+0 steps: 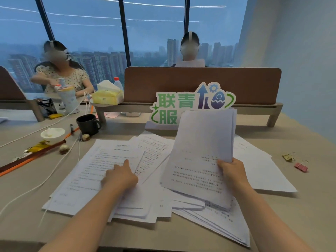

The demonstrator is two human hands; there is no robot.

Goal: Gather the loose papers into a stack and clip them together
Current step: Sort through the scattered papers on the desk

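Printed white papers (94, 170) lie fanned out and overlapping across the desk in front of me. My right hand (231, 171) grips a raised bundle of sheets (203, 142) by its right edge, tilted up off the pile. My left hand (121, 176) presses down on a loose sheet at centre left, index finger stretched forward. It holds nothing that I can see. Two binder clips lie on the desk at the far right, apart from the papers: a gold clip (288, 157) and a pink clip (301, 167).
A black mug (88, 124), white bowl (52, 133), pens and white cables (54, 171) sit left of the papers. A green sign (172, 106) stands before a brown divider (200, 82). Two people sit beyond it. Bare desk (309, 206) shows at right.
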